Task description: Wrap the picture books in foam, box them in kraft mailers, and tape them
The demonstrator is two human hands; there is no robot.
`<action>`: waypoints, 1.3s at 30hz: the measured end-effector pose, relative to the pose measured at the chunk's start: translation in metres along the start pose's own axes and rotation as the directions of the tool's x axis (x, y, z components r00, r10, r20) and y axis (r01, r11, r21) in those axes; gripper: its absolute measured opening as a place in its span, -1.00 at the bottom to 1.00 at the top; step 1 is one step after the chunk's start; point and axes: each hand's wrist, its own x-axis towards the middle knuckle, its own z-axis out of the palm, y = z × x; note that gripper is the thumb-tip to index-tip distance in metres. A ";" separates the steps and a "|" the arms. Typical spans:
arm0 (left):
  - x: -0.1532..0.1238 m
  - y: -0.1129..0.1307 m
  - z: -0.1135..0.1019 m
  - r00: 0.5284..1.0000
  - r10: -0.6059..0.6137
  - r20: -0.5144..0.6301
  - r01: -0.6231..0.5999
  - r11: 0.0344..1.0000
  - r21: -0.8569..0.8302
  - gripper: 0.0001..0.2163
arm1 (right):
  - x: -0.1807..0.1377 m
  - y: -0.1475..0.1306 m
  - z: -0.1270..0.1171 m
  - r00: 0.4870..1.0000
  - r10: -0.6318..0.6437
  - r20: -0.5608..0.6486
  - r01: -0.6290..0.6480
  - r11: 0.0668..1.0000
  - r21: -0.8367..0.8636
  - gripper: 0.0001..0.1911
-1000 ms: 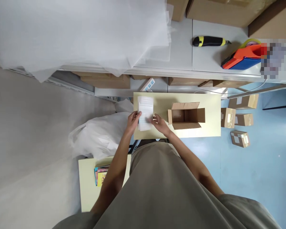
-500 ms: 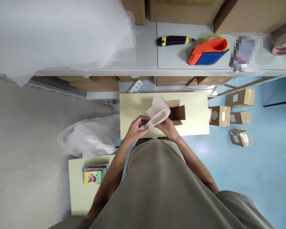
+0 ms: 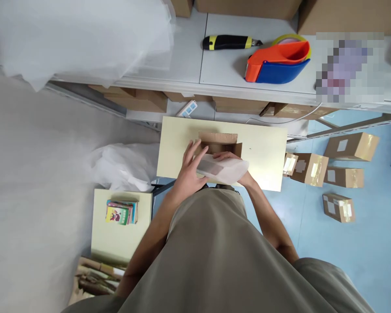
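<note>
A bundle wrapped in thin white packing foam [image 3: 226, 170] is in front of my body, above the near edge of the cream table [image 3: 263, 152]. My right hand [image 3: 237, 161] grips its far side and right end, fingers laid over the top edge. Around the bundle's left end, my left hand [image 3: 189, 170] has its fingers spread, the thumb close to the near side. What the foam encloses is hidden. Just behind the bundle stands a small open cardboard box [image 3: 218, 138] with its flaps up, partly covered by the bundle and my hands.
A grey shelf [image 3: 182, 56] holds a utility knife [image 3: 231, 42], an orange and blue tape dispenser [image 3: 276, 65] and foam sheets [image 3: 78, 39]. Books [image 3: 119, 213] lie on a side table [image 3: 107, 243], near crumpled foam [image 3: 120, 167]. Taped cartons [image 3: 352, 147] stand on the floor at right.
The loose foam end is now folded round the bundle, which has turned more level. My left fingers have spread, and my right hand has shifted over its far side. The view has shifted.
</note>
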 end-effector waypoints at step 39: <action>0.091 -0.108 0.078 0.868 -0.177 0.465 -0.044 0.903 0.427 -0.37 | 0.046 0.037 -0.015 0.961 0.267 -0.071 -0.058 -0.057 -0.997 -0.66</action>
